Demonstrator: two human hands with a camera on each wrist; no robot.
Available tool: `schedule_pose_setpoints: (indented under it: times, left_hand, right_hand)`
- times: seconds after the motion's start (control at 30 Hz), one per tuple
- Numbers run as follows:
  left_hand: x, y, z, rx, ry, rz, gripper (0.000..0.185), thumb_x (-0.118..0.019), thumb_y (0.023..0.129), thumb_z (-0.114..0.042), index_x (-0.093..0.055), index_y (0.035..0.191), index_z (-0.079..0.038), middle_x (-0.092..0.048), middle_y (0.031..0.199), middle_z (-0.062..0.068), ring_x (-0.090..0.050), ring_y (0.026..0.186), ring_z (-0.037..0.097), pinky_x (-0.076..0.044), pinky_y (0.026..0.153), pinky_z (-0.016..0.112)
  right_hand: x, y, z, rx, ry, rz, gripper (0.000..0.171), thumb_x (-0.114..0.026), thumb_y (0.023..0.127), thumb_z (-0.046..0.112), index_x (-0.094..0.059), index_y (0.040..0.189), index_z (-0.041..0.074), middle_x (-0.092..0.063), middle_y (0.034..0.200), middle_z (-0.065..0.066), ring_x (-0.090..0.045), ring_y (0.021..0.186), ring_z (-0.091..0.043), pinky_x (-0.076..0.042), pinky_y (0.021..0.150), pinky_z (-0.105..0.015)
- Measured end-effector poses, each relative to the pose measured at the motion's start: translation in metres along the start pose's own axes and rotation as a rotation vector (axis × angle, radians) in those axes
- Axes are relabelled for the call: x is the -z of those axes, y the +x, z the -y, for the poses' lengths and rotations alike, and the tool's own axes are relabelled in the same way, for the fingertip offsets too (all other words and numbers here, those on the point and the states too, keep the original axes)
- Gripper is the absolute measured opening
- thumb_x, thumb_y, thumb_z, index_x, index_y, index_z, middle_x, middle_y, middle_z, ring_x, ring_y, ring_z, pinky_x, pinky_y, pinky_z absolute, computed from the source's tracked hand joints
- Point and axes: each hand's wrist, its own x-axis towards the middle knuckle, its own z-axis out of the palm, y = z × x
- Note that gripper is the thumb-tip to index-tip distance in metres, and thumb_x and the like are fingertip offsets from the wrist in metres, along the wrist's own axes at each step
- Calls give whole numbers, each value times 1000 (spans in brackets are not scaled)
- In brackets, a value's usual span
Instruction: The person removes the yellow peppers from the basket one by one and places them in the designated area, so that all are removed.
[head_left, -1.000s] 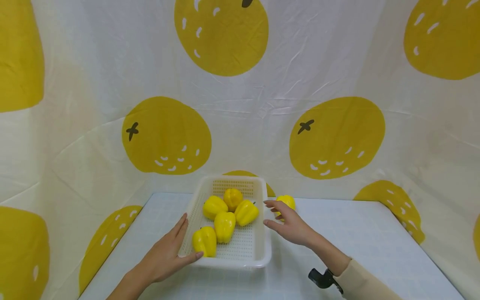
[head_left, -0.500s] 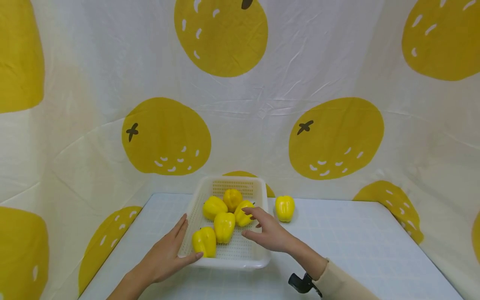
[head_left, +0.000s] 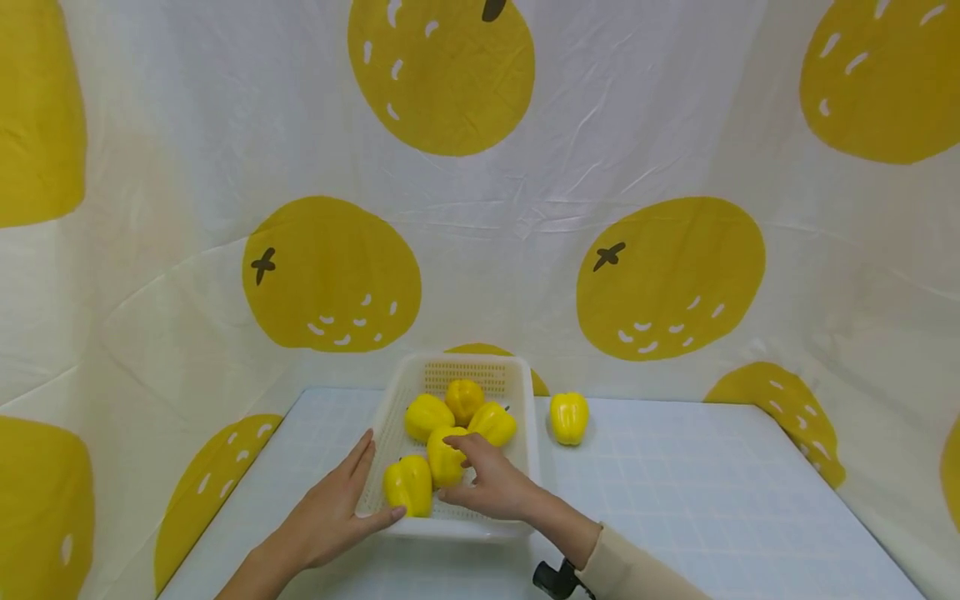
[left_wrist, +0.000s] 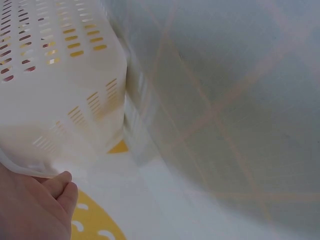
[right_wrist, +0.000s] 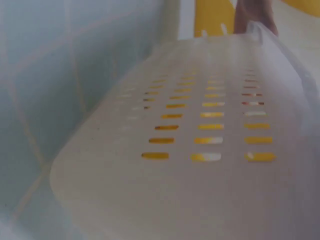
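A white plastic basket (head_left: 420, 527) with slotted walls stands on the table and holds several yellow bell peppers (head_left: 491, 423). My left hand (head_left: 322, 512) holds its near left corner, thumb over the front rim and fingers along the left side. In the left wrist view, fingertips (left_wrist: 67, 190) meet the basket rim. My right hand (head_left: 491, 479) hovers over the basket with thumb and fingers spread, beside the middle bell pepper (head_left: 444, 460) and partly covering it; contact cannot be told. Another bell pepper (head_left: 408, 485) lies near the left thumb. The right wrist view shows mostly the basket's slotted wall (right_wrist: 190, 185).
One yellow bell pepper (head_left: 569, 418) sits on the table, right of the basket. The table (head_left: 675, 483) has a pale blue checked cover. Behind it hangs a white curtain (head_left: 495, 250) with large yellow fruit prints. A black wrist device (head_left: 557, 579) is at the right sleeve.
My right hand has moved left from beside the lone bell pepper, across the basket's right rim, to the middle bell pepper inside. The left hand and the basket have stayed in place.
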Motion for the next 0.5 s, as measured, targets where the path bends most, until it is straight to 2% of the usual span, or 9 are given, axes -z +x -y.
schedule_pose_setpoints:
  times: [0.1,0.3,0.5]
  left_hand:
    - [-1,0,1,-2,2,-2,117,-54,85,-83,-23,161,1,-12,171,12,-35,148,40,-39,112,61]
    - [-2,1,2,-2,9,-8,117,-53,84,-84,-24,161,0,-12,171,11,-35,148,39,-40,112,60]
    - [-2,1,2,6,8,-4,117,-52,84,-85,-24,161,-1,-12,172,11,-35,149,39,-39,112,60]
  right_hand:
    - [-9,4,1,-5,-36,6,73,-78,91,33,-46,152,8,-49,148,-12,-58,120,-29,-55,93,-34]
    - [-22,13,8,-8,-168,3,76,-81,87,41,-49,152,17,-51,147,-4,-56,125,-17,-49,107,-42]
    - [-29,21,19,-43,-281,21,84,-82,85,46,-46,155,17,-52,148,-5,-60,117,-13,-52,102,-38]
